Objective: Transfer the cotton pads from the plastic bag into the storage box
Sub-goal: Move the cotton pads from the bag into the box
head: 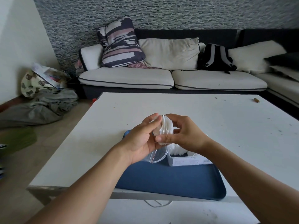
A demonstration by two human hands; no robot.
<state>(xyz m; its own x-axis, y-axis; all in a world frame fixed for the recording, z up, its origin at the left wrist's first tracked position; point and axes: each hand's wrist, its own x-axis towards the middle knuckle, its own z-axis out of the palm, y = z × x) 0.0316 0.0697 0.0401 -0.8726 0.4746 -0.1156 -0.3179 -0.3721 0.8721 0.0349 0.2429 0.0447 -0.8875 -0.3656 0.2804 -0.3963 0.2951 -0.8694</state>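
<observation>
While a fanned stack of cotton pads (163,129) is pinched between left hand (142,139) and right hand (186,135) at frame centre, above the storage box (189,160), pads could be spilled onto the tray (169,180) if grip is loosened; the plastic bag (157,155) is held beneath the left hand.

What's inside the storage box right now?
White cotton pads are piled in the storage box, showing above its rim. The right hand covers the far part.

White table (210,120) in front, scuffed and speckled. Behind it, dark corner sofa (186,35) with cream seat cushions (126,77), striped pillow (120,42), black backpack (216,57). Grey mosaic-patterned wall (161,12) behind. Heap of grey clothes (48,105) on tan floor (53,139) at left. Soft, dim daylight.
</observation>
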